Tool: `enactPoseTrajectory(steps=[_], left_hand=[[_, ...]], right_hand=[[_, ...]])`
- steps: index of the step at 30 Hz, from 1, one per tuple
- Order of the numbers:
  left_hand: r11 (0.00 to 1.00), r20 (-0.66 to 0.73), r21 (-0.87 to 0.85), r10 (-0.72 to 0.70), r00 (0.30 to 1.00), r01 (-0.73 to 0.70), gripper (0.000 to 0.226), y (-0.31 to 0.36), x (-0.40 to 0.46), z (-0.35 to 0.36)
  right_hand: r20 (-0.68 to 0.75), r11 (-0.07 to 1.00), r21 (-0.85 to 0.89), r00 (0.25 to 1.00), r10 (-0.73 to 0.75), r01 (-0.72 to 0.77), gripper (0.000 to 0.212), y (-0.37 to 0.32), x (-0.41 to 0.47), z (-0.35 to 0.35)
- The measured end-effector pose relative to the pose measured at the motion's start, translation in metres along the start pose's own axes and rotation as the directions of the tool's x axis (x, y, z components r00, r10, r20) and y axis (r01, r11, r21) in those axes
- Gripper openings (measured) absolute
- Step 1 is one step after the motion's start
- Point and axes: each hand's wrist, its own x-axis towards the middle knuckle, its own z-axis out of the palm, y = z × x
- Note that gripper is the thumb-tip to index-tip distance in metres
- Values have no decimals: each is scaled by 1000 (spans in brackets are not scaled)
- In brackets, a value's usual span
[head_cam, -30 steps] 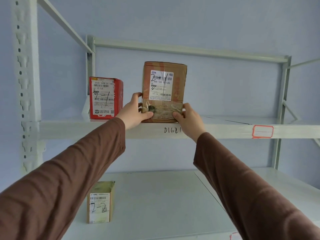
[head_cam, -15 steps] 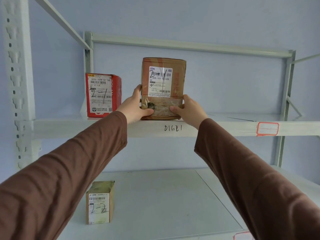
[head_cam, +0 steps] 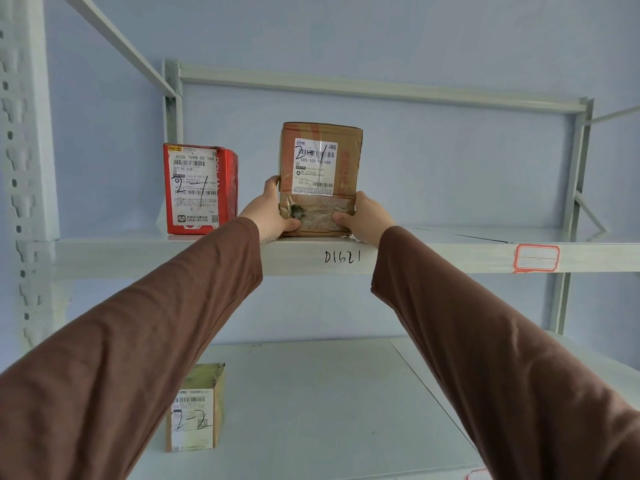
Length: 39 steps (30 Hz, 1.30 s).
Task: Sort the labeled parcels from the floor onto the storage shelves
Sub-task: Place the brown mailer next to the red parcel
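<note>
A brown cardboard parcel (head_cam: 320, 178) with a white label marked "2-1" stands upright on the upper shelf (head_cam: 433, 258), above the handwritten "D1621". My left hand (head_cam: 272, 211) grips its lower left edge and my right hand (head_cam: 362, 216) grips its lower right corner. A red parcel (head_cam: 199, 188), also marked "2-1", stands on the same shelf just to the left, apart from the brown one. On the lower shelf (head_cam: 329, 403) a small tan parcel (head_cam: 195, 408) marked "2-2" stands at the left.
White metal uprights (head_cam: 26, 168) frame the rack at left and right. A red-bordered blank label (head_cam: 536, 258) sticks to the upper shelf's front edge at the right. Behind the rack is a pale blue wall.
The brown parcel has shifted slightly deeper onto the upper shelf, with both hands still on its lower corners. The view has tilted a little.
</note>
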Motion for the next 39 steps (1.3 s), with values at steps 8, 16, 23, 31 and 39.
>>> enactPoseTrajectory(steps=[8,16,23,31,39], left_hand=[[998,-29,54,-30,999,31,117,6,-10,-11],[907,-301,217,414,859,-361,96,33,-68,13],[820,-57,127,568,821,-558,90,73,-129,64],[661,270,-41,729,629,-749,94,139,-264,127],[410,367,-293,883,294,-864,88,246,-449,153]], right_hand=[[-49,997,78,998,34,-30,73,3,-11,-8],[-348,994,-98,934,-81,49,72,9,-90,-29],[-455,898,-387,890,9,-207,69,13,-219,-52],[-477,605,-550,811,338,-576,78,15,-419,-81],[-646,226,-521,553,526,-823,77,-21,-636,-138]])
